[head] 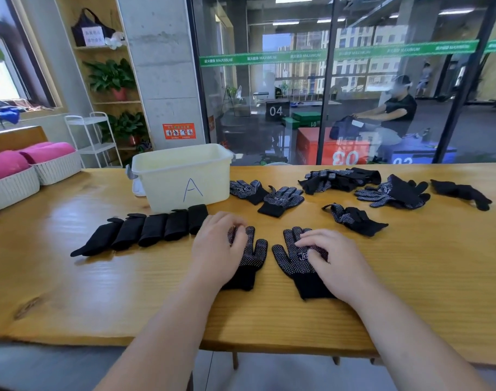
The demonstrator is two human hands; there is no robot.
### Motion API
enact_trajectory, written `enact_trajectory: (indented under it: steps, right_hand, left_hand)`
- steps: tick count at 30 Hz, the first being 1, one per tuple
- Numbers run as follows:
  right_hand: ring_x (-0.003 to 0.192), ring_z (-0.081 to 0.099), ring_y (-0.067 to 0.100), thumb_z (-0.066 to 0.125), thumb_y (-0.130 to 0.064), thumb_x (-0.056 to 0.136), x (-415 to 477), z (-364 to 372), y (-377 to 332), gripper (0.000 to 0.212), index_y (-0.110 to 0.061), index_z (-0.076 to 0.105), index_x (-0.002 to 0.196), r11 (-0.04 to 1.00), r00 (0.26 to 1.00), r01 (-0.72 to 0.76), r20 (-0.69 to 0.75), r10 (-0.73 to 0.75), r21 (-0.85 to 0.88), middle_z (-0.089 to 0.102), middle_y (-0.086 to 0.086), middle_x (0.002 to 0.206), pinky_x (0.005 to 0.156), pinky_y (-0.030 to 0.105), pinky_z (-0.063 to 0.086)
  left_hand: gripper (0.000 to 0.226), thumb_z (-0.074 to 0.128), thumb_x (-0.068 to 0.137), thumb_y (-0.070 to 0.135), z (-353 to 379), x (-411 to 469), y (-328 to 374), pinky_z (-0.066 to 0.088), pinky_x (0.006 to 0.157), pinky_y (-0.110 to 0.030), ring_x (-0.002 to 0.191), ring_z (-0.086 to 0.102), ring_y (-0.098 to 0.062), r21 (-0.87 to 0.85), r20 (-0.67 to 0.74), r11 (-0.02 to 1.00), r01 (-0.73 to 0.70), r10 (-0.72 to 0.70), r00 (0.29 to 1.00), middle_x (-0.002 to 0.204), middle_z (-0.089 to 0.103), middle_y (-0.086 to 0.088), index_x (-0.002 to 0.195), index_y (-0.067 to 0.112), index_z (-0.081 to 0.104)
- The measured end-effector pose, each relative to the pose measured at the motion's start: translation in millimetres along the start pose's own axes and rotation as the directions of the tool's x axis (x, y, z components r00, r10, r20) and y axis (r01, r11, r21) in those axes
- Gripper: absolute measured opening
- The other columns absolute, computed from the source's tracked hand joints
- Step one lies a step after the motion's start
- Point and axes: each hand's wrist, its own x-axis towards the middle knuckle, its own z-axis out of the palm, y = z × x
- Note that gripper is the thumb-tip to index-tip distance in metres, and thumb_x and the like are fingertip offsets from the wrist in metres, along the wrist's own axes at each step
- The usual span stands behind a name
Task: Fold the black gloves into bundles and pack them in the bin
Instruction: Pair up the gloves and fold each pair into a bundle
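Desk (100, 292): long wooden top that runs the full width of the view and carries every item listed below.
Bin (167, 190): pale plastic tub, upright at the back left of the desk, with a letter "A" (192, 189) handwritten on the near wall.
Baskets (12, 190): two white woven baskets at the far left edge of the desk, each holding a pink cushion (47, 152).
Folded bundles (153, 230): five black bundles laid side by side in a slanted row. The right end lies just in front of the bin, and the left end lies nearer the desk's front edge.
Loose gloves (393, 193): black gloves with white grip dots, scattered over the back right of the desk. One pair (269, 196) lies just beside the bin, a heap (337, 179) lies farther back, one crumpled glove (354, 218) lies nearer the front, and one plain black glove (461, 193) lies at the far right.
Left glove (252, 255): flat on the desk, dotted side up, fingers pointing away from the person.
Right glove (294, 261): flat beside the left glove, apart from it, dotted side up.
Left hand (215, 244): rests on the left glove, palm down, fingers lightly bent over the glove's fingers.
Right hand (334, 263): rests on the right glove, palm down. The fingertips appear to press on its palm rather than pinch it.
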Motion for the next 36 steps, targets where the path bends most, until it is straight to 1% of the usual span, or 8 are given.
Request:
enact_trajectory:
  steps: [3,7,14,18,23,30,32,36]
  right_hand:
    - [0.118,0.049,-0.005,0.067,-0.022,0.096,-2,-3,4,0.025,-0.044,0.079,0.098,1.000,1.000,-0.007,-0.005,0.007,-0.020,0.064,-0.032,0.110,0.098,0.011,0.032]
    - [0.120,0.046,0.000,0.061,-0.038,0.100,0,1,6,0.023,-0.050,0.076,0.112,0.984,0.995,-0.017,0.096,0.034,-0.175,0.059,-0.033,0.120,0.104,0.036,0.040]
    - [0.127,0.043,0.001,0.056,-0.041,0.103,1,0,6,0.025,-0.048,0.074,0.120,0.986,0.995,0.000,0.095,0.016,-0.168,0.057,-0.032,0.128,0.109,0.039,0.037]
    - [0.122,0.046,0.002,0.060,-0.036,0.102,1,0,8,0.022,-0.045,0.075,0.114,0.998,1.000,-0.008,-0.006,0.008,-0.066,0.061,-0.031,0.119,0.107,0.044,0.042]
    - [0.122,0.049,-0.004,0.066,-0.043,0.099,0,-3,4,0.015,-0.044,0.077,0.110,0.994,0.993,0.034,-0.115,-0.022,0.104,0.065,-0.035,0.111,0.105,0.038,0.044]
    - [0.130,0.047,-0.009,0.065,-0.065,0.089,-6,-7,-9,0.027,-0.054,0.072,0.113,0.940,0.997,0.079,-0.001,-0.083,0.332,0.055,-0.048,0.120,0.106,0.019,0.034]
    - [0.122,0.056,-0.004,0.072,-0.058,0.089,-6,-9,-12,0.015,-0.058,0.073,0.104,0.902,0.997,0.051,0.031,-0.072,0.428,0.062,-0.041,0.115,0.103,0.021,0.041]
    - [0.099,0.074,0.016,0.077,-0.023,0.098,-2,-11,-9,0.009,-0.029,0.080,0.104,0.782,0.997,-0.060,0.000,0.076,0.620,0.079,-0.008,0.101,0.091,0.041,0.059]
  left_hand:
    - [0.014,0.068,0.094,0.025,-10,-9,-10,0.049,0.089,-0.029,0.100,0.060,-0.004,-0.071,0.173,0.997,0.027,-0.015,0.985,0.096,0.066,0.023,0.088,0.037,0.074]
    - [0.012,0.068,0.081,0.048,-12,-10,-18,0.051,0.094,-0.038,0.101,0.057,-0.001,0.014,0.349,0.999,0.051,-0.052,0.936,0.095,0.064,0.021,0.089,0.041,0.073]
    - [0.007,0.080,0.089,0.044,-7,-8,-21,0.047,0.101,-0.041,0.103,0.050,0.000,0.106,0.324,0.994,0.017,-0.051,0.945,0.099,0.062,0.022,0.093,0.042,0.075]
    - [0.004,0.079,0.092,0.041,-5,-8,-20,0.048,0.097,-0.039,0.103,0.051,-0.001,0.076,0.269,0.997,0.034,-0.054,0.962,0.098,0.064,0.022,0.091,0.041,0.075]
    - [0.009,0.078,0.096,0.029,-7,-4,2,0.045,0.070,-0.012,0.083,0.061,-0.006,-0.254,0.093,0.940,0.226,-0.209,0.973,0.083,0.069,0.014,0.091,0.037,0.076]
    - [0.003,0.079,0.094,0.027,10,9,47,0.059,0.079,-0.038,0.085,0.072,-0.019,-0.492,0.118,0.816,0.302,-0.281,0.952,0.085,0.077,0.003,0.091,0.027,0.078]
    - [0.003,0.079,0.094,0.028,20,10,59,0.060,0.078,-0.037,0.084,0.072,-0.016,-0.488,0.120,0.826,0.283,-0.258,0.959,0.085,0.077,0.005,0.091,0.028,0.078]
    - [0.002,0.076,0.096,0.032,40,12,76,0.054,0.074,-0.021,0.083,0.069,-0.007,-0.438,0.159,0.868,0.232,-0.179,0.971,0.086,0.075,0.011,0.094,0.032,0.076]
